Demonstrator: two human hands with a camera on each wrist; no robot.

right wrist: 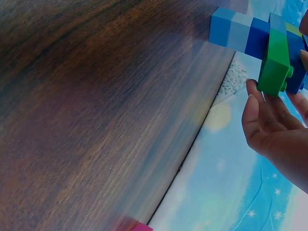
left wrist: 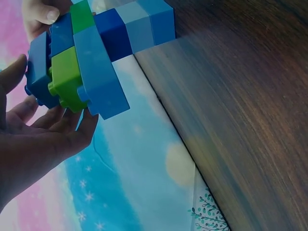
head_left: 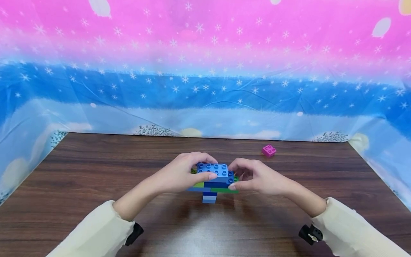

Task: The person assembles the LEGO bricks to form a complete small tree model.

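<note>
A built stack of toy building bricks stands upright on the table between both hands. Its narrow column [left wrist: 139, 28] of blue bricks carries a wider layer with a light blue brick [left wrist: 100, 74] and a green brick [right wrist: 275, 70]. Above these sit a lime brick [left wrist: 66, 72] and a dark blue brick [head_left: 230, 177]. My left hand [head_left: 183, 172] grips the blue top brick [head_left: 222, 170], thumb along its front and fingers behind. From the other side my right hand [head_left: 261, 177] pinches the dark blue brick, thumb at its front; its fingers are partly hidden behind the stack.
A pink brick [head_left: 269, 151] lies apart on the wooden table [head_left: 96, 167], towards the back right. Patterned cloth [head_left: 205, 92] hangs along the table's back edge and both sides.
</note>
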